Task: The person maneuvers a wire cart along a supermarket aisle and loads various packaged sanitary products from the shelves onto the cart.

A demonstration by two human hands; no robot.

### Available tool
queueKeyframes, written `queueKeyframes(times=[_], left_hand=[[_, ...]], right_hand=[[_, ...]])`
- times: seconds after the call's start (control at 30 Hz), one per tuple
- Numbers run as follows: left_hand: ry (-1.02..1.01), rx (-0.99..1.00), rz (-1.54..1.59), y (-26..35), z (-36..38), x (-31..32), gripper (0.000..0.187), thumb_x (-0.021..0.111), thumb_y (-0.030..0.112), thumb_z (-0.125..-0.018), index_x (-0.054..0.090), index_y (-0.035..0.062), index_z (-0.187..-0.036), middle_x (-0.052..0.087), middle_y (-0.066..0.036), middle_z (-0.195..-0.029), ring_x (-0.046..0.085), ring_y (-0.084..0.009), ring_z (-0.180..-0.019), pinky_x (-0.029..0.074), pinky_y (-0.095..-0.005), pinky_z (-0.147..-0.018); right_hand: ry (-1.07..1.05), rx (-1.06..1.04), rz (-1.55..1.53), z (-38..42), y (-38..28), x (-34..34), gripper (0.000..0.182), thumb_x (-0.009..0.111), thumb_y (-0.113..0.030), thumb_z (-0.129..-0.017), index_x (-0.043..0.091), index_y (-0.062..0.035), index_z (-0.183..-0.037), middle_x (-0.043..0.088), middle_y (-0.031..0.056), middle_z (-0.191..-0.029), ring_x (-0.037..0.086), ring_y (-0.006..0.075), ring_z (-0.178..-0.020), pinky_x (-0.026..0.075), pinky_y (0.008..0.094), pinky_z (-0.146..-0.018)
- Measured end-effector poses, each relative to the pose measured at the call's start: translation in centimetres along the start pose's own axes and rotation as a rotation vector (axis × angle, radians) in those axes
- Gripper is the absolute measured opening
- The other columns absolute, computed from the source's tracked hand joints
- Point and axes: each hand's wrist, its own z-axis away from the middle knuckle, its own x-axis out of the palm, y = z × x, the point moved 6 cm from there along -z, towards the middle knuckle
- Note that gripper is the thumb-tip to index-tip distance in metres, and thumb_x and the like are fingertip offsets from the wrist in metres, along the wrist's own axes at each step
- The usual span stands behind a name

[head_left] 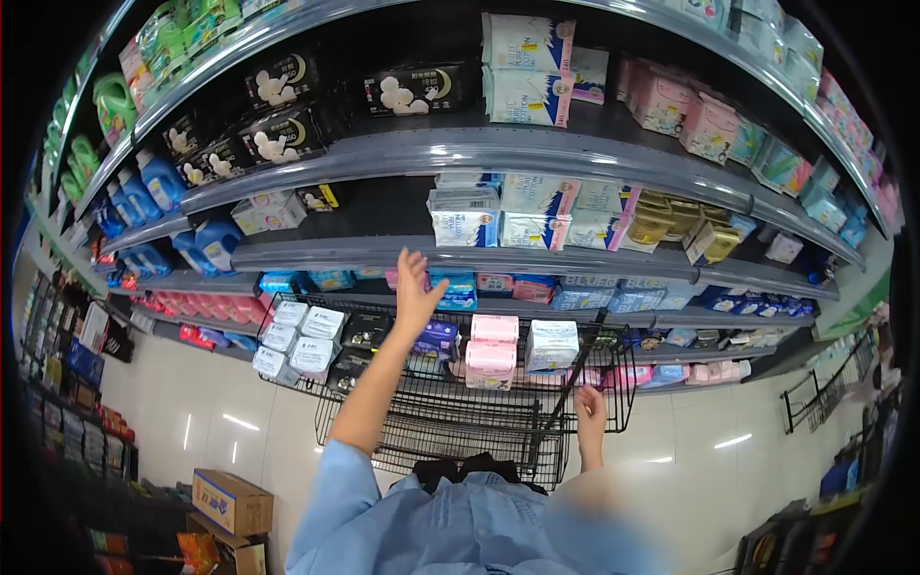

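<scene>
My left hand (414, 292) stretches over the wire cart (460, 407) to the front of the shelves, its fingers spread and nothing in them. Just beyond it are a blue pack (457, 290) and other packs on a low shelf. Beside the cart's right part is my right hand (590, 410), empty, with loosely bent fingers. On top of the cart sit white packs (314, 355), dark packs (364, 331), a purple pack (436, 339), pink packs (491, 359) and a white-and-blue stack (551, 345).
Shelves (383, 158) curve across the view, holding black boxes (412, 91), cotton packs (527, 72) and blue detergent bottles (158, 182). Cardboard boxes (233, 501) stand on the floor at lower left. Another wire rack (829, 388) is at the right.
</scene>
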Motion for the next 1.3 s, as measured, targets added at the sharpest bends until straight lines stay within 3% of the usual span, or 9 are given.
queueKeyframes(times=[0.27, 0.47, 0.57, 0.63, 0.73, 0.83, 0.97, 1.13, 1.3], left_hand=[[-0.287, 0.089, -0.213, -2.4, -10.5, 1.5, 0.123, 0.085, 0.028, -0.058, 0.001, -0.0094, -0.14, 0.026, -0.03, -0.14, 0.03, -0.0345, -0.131, 0.025, -0.0352, -0.108], [-0.36, -0.045, 0.024, -3.7, -12.6, 2.9, 0.102, 0.087, 0.017, -0.057, 0.023, -0.0086, -0.132, 0.05, -0.022, -0.12, 0.052, -0.0271, -0.109, 0.041, -0.0325, -0.094], [-0.314, 0.056, 0.108, -4.7, -12.7, 2.4, 0.09, 0.085, 0.016, -0.061, 0.029, -0.0059, -0.129, 0.046, -0.022, -0.123, 0.048, -0.0255, -0.113, 0.039, -0.0341, -0.096], [-0.059, 0.129, -0.066, -3.8, -12.1, -0.1, 0.091, 0.086, 0.017, -0.059, 0.03, -0.0069, -0.127, 0.047, -0.02, -0.119, 0.049, -0.0269, -0.11, 0.039, -0.0348, -0.095], [0.029, 0.086, 0.065, -1.7, -10.3, -3.4, 0.086, 0.085, 0.016, -0.061, 0.032, -0.005, -0.125, 0.045, -0.018, -0.12, 0.045, -0.025, -0.113, 0.037, -0.0337, -0.096], [0.162, 0.128, 0.034, 1.0, -6.6, -6.2, 0.081, 0.083, 0.013, -0.065, 0.032, -0.0038, -0.126, 0.041, -0.016, -0.121, 0.043, -0.0237, -0.114, 0.037, -0.0345, -0.097], [0.131, 0.058, 0.223, 8.6, 0.6, -6.2, 0.084, 0.082, 0.007, -0.064, 0.029, 0.0006, -0.13, 0.033, -0.015, -0.129, 0.042, -0.024, -0.117, 0.041, -0.0359, -0.096], [-0.351, 0.213, -0.008, 11.7, 9.4, 1.6, 0.08, 0.086, 0.02, -0.057, 0.045, 0.0015, -0.123, 0.048, -0.014, -0.12, 0.048, -0.0288, -0.112, 0.041, -0.0391, -0.094], [-0.544, 0.389, -0.219, 10.3, 15.0, 10.9, 0.077, 0.084, 0.021, -0.055, 0.049, -0.0013, -0.12, 0.052, -0.019, -0.117, 0.049, -0.0344, -0.108, 0.042, -0.0399, -0.091]], right_hand=[[0.168, -0.077, 0.041, 5.8, -2.9, 2.5, 0.027, 0.056, -0.001, -0.086, 0.054, 0.0032, -0.113, 0.06, 0.0119, -0.104, 0.059, 0.0152, -0.093, 0.047, 0.025, -0.083], [0.204, -0.099, 0.285, 9.3, -5.9, 3.8, 0.024, 0.057, -0.002, -0.083, 0.058, 0.0002, -0.108, 0.065, 0.0098, -0.095, 0.062, 0.016, -0.088, 0.048, 0.0279, -0.081], [0.19, -0.097, 0.372, 11.0, -5.7, 4.2, 0.025, 0.057, -0.002, -0.083, 0.058, 0.0006, -0.107, 0.065, 0.0107, -0.095, 0.062, 0.0169, -0.088, 0.049, 0.0285, -0.08], [0.168, -0.117, 0.391, 11.3, -4.7, 4.5, 0.026, 0.058, -0.002, -0.082, 0.058, 0.0009, -0.108, 0.065, 0.0113, -0.094, 0.063, 0.018, -0.087, 0.049, 0.0289, -0.079], [0.143, -0.119, 0.402, 11.4, -4.2, 5.6, 0.027, 0.06, -0.002, -0.08, 0.059, 0.0005, -0.107, 0.064, 0.0131, -0.092, 0.063, 0.0208, -0.085, 0.049, 0.0296, -0.078], [0.055, -0.135, 0.426, 10.4, -5.9, 8.0, 0.026, 0.059, -0.004, -0.084, 0.057, 0.0007, -0.109, 0.063, 0.011, -0.097, 0.062, 0.0163, -0.09, 0.048, 0.0274, -0.082], [0.021, -0.16, 0.072, 7.5, -5.9, 10.7, 0.03, 0.061, -0.007, -0.085, 0.054, 0.0009, -0.113, 0.059, 0.0107, -0.108, 0.06, 0.0155, -0.091, 0.049, 0.0264, -0.08], [0.156, 0.09, -0.683, 5.1, -5.7, 10.9, 0.038, 0.046, -0.026, -0.095, 0.048, 0.0012, -0.122, 0.056, 0.0086, -0.115, 0.054, 0.0154, -0.106, 0.043, 0.0336, -0.092], [0.451, 0.072, -0.637, 4.9, -2.8, 5.1, 0.04, 0.038, -0.028, -0.096, 0.05, -0.0004, -0.123, 0.052, 0.0096, -0.125, 0.046, 0.0183, -0.117, 0.031, 0.0311, -0.101]])
